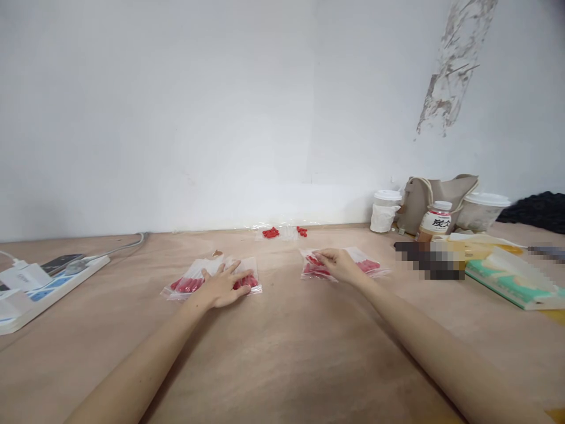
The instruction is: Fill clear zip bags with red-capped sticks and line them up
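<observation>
My left hand point(223, 285) lies flat, fingers spread, on a pile of clear zip bags with red pieces point(189, 281) on the wooden table point(286, 353). My right hand point(338, 264) rests on a second pile of the same bags point(368, 265), fingers curled at the top bag's near-left edge; whether it pinches the bag is unclear. Loose red pieces point(271, 232) and empty clear bags point(288, 232) lie further back by the wall.
A white power strip point(48, 288) with a charger and a phone point(62, 262) sits at the left. At the right stand lidded cups point(385, 209), a beige bag point(435, 194), a bottle point(436, 219) and a green book point(512, 281).
</observation>
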`<state>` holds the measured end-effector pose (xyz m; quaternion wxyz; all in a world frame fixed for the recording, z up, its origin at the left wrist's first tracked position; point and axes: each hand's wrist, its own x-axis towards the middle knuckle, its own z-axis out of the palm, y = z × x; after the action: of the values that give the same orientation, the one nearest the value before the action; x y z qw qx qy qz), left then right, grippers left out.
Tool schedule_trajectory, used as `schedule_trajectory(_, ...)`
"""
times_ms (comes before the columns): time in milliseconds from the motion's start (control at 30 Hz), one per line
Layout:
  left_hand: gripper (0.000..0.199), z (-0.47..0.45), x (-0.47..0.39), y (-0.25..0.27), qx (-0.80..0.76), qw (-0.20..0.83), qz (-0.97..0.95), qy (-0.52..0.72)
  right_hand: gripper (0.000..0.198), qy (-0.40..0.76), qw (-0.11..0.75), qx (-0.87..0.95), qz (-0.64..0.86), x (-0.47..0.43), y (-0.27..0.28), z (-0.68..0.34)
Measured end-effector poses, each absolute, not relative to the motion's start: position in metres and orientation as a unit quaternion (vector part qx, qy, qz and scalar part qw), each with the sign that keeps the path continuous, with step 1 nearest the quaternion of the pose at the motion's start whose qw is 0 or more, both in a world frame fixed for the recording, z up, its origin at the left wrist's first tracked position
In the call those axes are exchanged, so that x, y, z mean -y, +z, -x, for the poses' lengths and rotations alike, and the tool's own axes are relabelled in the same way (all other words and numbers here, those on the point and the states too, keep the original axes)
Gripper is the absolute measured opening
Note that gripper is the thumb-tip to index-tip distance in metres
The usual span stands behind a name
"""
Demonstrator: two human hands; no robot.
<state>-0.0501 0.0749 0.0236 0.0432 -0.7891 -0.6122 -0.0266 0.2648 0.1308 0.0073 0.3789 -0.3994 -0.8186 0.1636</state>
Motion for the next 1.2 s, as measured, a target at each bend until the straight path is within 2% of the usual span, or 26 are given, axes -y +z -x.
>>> schedule_trajectory(100,0.05,0.037,-0.071,0.022,0.563,0.125,0.812,-0.088,0.034,0.12,0.383,0.837,0.371,-0.118,-0.001,-0.238)
schedule_trajectory(200,0.051,0.013,-0.068,0.015,0.485,0.117,0.85,-0.168,0.029,0.092,0.361,0.861,0.345,-0.108,-0.011,-0.223)
schedule_trajectory(233,0.05,0.005,-0.068,0.012,0.461,0.108,0.86,-0.189,0.035,0.087,0.352,0.867,0.341,-0.106,-0.014,-0.222)
schedule_trajectory(367,0.041,-0.019,-0.076,0.001,0.382,0.09,0.895,-0.212,0.081,0.093,0.306,0.883,0.343,-0.107,-0.017,-0.233)
schedule_trajectory(433,0.036,-0.023,-0.081,-0.003,0.359,0.08,0.906,-0.208,0.092,0.105,0.274,0.891,0.346,-0.113,-0.014,-0.245)
schedule_trajectory(500,0.033,-0.024,-0.085,-0.005,0.342,0.071,0.914,-0.206,0.082,0.101,0.25,0.898,0.348,-0.122,-0.01,-0.257)
schedule_trajectory(600,0.03,-0.023,-0.088,-0.009,0.331,0.075,0.915,-0.218,0.041,0.066,0.209,0.916,0.337,-0.134,-0.004,-0.274)
schedule_trajectory(633,0.029,-0.023,-0.088,-0.011,0.333,0.08,0.913,-0.223,0.033,0.049,0.188,0.92,0.34,-0.136,-0.001,-0.278)
schedule_trajectory(767,0.025,-0.023,-0.083,-0.015,0.37,0.104,0.892,-0.237,0.025,-0.07,0.088,0.884,0.454,-0.133,0.01,-0.29)
schedule_trajectory(833,0.023,-0.024,-0.08,-0.015,0.396,0.122,0.879,-0.236,0.027,-0.108,0.074,0.863,0.488,-0.127,0.016,-0.288)
schedule_trajectory(933,0.021,-0.026,-0.077,-0.013,0.423,0.138,0.865,-0.23,0.036,-0.049,0.153,0.901,0.402,-0.116,0.019,-0.273)
schedule_trajectory(1033,0.019,-0.028,-0.079,-0.012,0.438,0.124,0.859,-0.236,0.028,-0.01,0.271,0.899,0.344,-0.107,0.01,-0.246)
schedule_trajectory(1200,0.02,-0.023,-0.088,-0.014,0.433,0.109,0.861,-0.243,0.016,-0.071,0.296,0.874,0.378,-0.105,-0.018,-0.222)
